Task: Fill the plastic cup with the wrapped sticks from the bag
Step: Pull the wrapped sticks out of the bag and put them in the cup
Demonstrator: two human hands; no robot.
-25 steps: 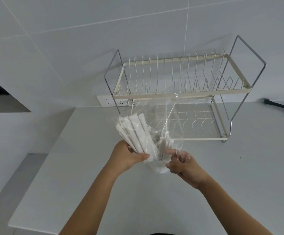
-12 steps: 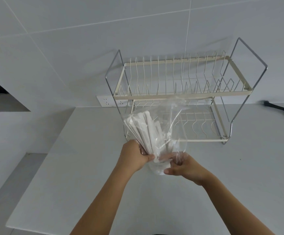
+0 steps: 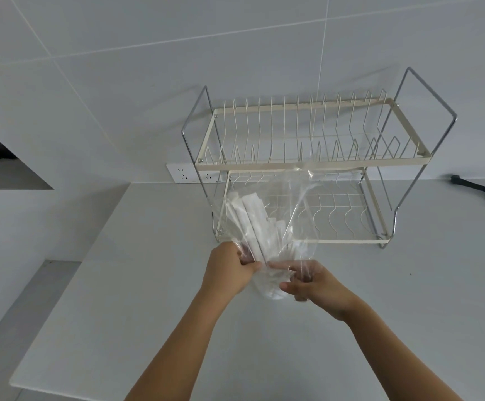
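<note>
Between my hands stands a bundle of white wrapped sticks (image 3: 254, 224), upright and leaning slightly left inside a clear plastic bag (image 3: 293, 204). The bag's open film rises in front of the rack. My left hand (image 3: 229, 270) is closed around the lower part of the bundle, through the film. My right hand (image 3: 310, 282) grips clear plastic, with film draped over its fingers. Below and between the hands shows a rounded clear base that looks like the plastic cup (image 3: 270, 293). The sticks' lower ends run down toward it and are hidden there.
A two-tier wire dish rack (image 3: 307, 164) stands on the grey counter (image 3: 409, 299) right behind my hands. A wall socket (image 3: 183, 175) sits left of the rack. A black tool (image 3: 478, 188) lies at the far right. The counter's edge drops off at the left.
The bundle of sticks swung from a leftward lean to nearly upright and moved right, toward my right hand. The bag's film now stands taller over it. Both hands kept their grip.
</note>
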